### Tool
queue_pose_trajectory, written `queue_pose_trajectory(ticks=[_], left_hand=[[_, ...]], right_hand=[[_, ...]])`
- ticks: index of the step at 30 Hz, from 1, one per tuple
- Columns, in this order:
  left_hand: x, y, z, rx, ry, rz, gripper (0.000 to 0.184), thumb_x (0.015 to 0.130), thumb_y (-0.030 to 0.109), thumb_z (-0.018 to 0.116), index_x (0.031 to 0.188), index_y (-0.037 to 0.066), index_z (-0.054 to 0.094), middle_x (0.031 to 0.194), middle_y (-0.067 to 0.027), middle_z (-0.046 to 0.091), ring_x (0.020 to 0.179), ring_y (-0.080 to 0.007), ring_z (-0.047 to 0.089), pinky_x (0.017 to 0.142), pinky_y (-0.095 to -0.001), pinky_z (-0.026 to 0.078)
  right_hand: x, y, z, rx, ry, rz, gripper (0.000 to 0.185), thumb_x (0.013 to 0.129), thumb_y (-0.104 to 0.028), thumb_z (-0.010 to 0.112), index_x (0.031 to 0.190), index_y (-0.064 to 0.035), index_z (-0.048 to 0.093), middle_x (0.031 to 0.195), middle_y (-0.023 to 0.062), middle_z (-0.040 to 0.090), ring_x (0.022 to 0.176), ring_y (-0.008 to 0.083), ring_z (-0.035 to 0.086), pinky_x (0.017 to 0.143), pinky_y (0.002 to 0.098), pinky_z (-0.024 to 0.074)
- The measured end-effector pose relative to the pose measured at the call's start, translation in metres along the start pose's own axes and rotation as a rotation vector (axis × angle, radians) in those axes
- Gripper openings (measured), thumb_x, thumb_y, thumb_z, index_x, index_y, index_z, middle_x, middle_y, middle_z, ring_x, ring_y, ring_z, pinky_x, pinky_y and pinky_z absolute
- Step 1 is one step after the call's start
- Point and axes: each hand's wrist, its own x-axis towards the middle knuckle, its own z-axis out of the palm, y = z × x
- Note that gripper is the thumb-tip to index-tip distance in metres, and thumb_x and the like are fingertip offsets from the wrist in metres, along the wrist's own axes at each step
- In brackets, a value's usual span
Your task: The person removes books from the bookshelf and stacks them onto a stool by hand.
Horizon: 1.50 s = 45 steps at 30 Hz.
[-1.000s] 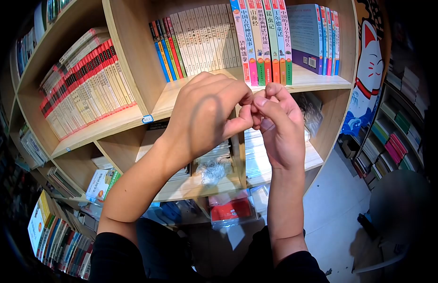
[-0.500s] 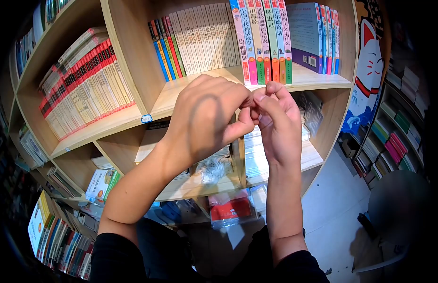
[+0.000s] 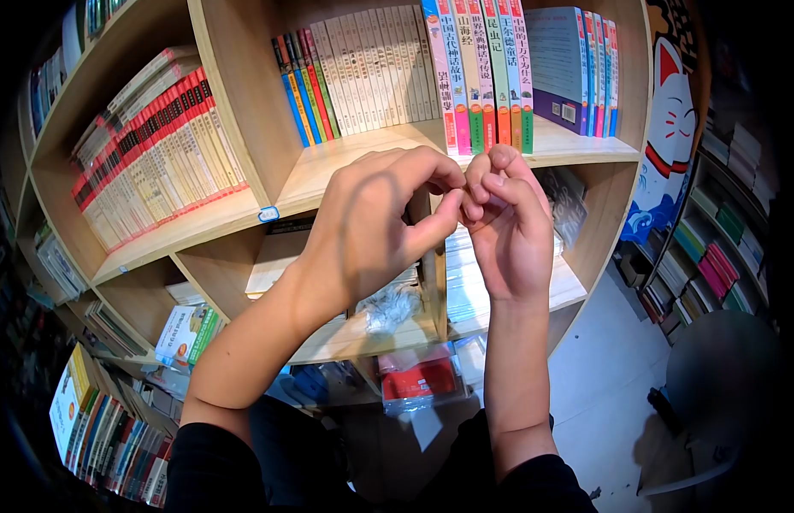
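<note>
My left hand (image 3: pixel 367 209) and my right hand (image 3: pixel 512 227) are raised in front of a wooden bookshelf, with their fingertips meeting or nearly so. On the left, the thumb and index finger bend toward each other in a pinch. The right fingers are curled, palm toward me, the thumb lying close to the index finger. Anything between the fingertips is too small or hidden to make out. A curved shadow falls across the back of my left hand. Just above the fingertips stands a row of colourful-spined books (image 3: pixel 489 81) on the upper shelf (image 3: pixel 363 154).
Pale books (image 3: pixel 380 68) and red-topped books (image 3: pixel 162 154) fill compartments to the left. Crumpled clear plastic (image 3: pixel 386 308) lies on a lower shelf, above a red package (image 3: pixel 418 376). A book stack (image 3: pixel 115 436) stands lower left. A cat-figure panel (image 3: pixel 666 128) is at right.
My left index finger and thumb have parted slightly, and the right hand has turned a little with its fingers curling more. The view has shifted slightly.
</note>
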Motion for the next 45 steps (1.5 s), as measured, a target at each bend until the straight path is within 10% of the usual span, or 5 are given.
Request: queue_pose_trajectory(ticks=[45], left_hand=[[-0.002, -0.01, 0.0, 0.261, 0.119, 0.278, 0.017, 0.074, 0.006, 0.081, 0.087, 0.006, 0.071, 0.079, -0.0097, 0.068, 0.072, -0.03, 0.064, 0.069, -0.037, 0.048]], right_hand=[[-0.004, 0.002, 0.009, 0.033, 0.063, 0.082, 0.014, 0.095, -0.005, 0.058, 0.106, -0.0059, 0.049, 0.086, 0.007, 0.058, 0.073, 0.0137, 0.054, 0.067, 0.0271, 0.0433]])
